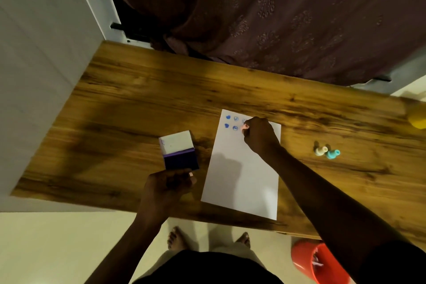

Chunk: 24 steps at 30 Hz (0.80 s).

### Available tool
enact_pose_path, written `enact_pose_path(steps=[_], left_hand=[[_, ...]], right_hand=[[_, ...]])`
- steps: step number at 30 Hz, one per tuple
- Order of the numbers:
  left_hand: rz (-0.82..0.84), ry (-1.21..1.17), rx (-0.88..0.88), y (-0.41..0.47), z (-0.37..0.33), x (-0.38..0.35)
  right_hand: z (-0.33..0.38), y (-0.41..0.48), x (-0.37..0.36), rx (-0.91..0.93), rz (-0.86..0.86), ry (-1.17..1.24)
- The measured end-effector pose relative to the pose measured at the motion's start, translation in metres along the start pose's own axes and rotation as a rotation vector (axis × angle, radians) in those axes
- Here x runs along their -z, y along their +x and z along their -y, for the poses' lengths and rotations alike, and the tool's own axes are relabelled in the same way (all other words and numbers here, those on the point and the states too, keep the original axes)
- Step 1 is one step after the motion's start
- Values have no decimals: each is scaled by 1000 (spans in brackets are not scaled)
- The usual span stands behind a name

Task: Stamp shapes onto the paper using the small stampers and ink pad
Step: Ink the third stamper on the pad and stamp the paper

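Observation:
A white sheet of paper [242,175] lies on the wooden table [138,99], with several blue stamped shapes [231,122] near its far left corner. My right hand [259,135] is closed around a small pink stamper [244,127] and holds it down on the paper beside the prints. To the left of the paper is an open ink pad [178,153], its white lid flipped up and its pad dark purple. My left hand [168,185] grips the ink pad's near edge. A cream stamper [320,151] and a teal stamper [333,154] lie on the table right of the paper.
A dark patterned curtain [276,18] hangs behind the table. A yellow object [417,117] sits at the table's right edge. A red bucket [315,263] stands on the floor under the table's near edge. A white wall [34,76] borders the table's left side.

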<state>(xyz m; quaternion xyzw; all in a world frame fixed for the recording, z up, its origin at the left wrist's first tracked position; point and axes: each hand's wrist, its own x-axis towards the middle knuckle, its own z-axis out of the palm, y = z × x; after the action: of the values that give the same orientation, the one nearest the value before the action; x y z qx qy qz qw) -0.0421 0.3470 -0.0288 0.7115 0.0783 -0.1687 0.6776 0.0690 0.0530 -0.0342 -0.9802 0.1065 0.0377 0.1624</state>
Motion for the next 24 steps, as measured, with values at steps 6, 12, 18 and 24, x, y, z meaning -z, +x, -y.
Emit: enact_pose_path(steps=[6,12,18,24], left_hand=[[-17,8,2,-9,-14,1],[-18,36,-49,-12,-22,-11],[47,20,-99,-15,-44,-47],[186,13,-149,-20,-64,-87]], right_hand=[[0,8,19,-9,77,51],[-1,-5,72,-20,-112,431],[-2,-82,106,-79,28,1031],[-13,-157,96,-46,191,1120]])
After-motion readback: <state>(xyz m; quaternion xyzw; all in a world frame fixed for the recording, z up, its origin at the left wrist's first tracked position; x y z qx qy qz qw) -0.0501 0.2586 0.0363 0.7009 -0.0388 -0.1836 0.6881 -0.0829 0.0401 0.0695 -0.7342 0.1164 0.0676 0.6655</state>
